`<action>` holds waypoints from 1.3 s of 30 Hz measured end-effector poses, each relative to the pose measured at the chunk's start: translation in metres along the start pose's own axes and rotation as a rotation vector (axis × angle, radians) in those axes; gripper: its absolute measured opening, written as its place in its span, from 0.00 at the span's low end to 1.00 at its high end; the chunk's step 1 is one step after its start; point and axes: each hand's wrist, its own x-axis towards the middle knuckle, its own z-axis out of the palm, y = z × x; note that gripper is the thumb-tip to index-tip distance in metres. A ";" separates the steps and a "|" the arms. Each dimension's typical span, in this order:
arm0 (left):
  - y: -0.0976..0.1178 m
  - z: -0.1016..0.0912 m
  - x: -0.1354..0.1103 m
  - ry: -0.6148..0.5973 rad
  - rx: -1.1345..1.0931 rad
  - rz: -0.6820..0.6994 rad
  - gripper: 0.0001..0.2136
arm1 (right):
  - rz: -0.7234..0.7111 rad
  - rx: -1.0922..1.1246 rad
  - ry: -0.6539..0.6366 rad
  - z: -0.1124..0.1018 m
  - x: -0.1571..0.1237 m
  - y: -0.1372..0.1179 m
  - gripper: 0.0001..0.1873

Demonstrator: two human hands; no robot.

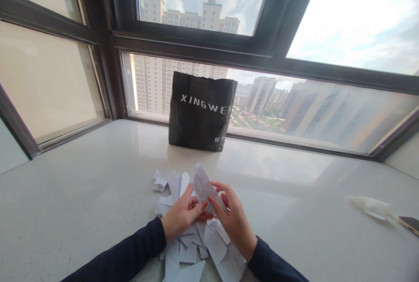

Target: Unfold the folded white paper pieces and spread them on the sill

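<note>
Both my hands meet over a pile of folded white paper pieces [193, 251] on a pale stone sill [81, 194]. My left hand [181, 215] and my right hand [233, 218] pinch one folded white paper piece [203, 186], which stands tilted up between the fingertips. My fingers are closed on its lower part. Dark sleeves cover both forearms. More folded pieces lie under and behind my hands, partly hidden by them.
A black bag with white lettering [200, 111] stands upright against the window at the back. At the far right lie a crumpled clear wrapper [371, 206] and the corner of a phone [410, 224]. Dark window frames enclose the sill on the left and rear.
</note>
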 end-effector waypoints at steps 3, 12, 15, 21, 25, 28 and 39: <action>-0.003 0.000 0.000 -0.019 0.005 0.029 0.29 | 0.039 0.070 0.021 0.001 -0.001 -0.001 0.14; -0.003 0.003 -0.001 -0.082 -0.003 0.071 0.25 | 0.040 0.147 0.054 0.009 -0.006 -0.009 0.15; -0.003 0.003 -0.003 -0.054 0.045 0.059 0.24 | 0.069 0.139 0.073 0.010 -0.007 -0.007 0.19; 0.002 0.004 -0.003 0.064 0.100 0.126 0.23 | -0.001 -0.112 0.224 0.003 -0.001 -0.003 0.19; 0.012 0.002 -0.003 0.062 0.264 0.126 0.17 | 0.040 -0.053 0.067 -0.002 0.006 0.003 0.14; 0.023 -0.003 -0.003 0.131 0.465 0.200 0.15 | 0.132 0.007 0.117 -0.004 0.009 0.009 0.18; 0.021 -0.019 -0.006 0.031 1.381 0.128 0.31 | 0.292 0.247 0.205 -0.006 0.011 0.014 0.20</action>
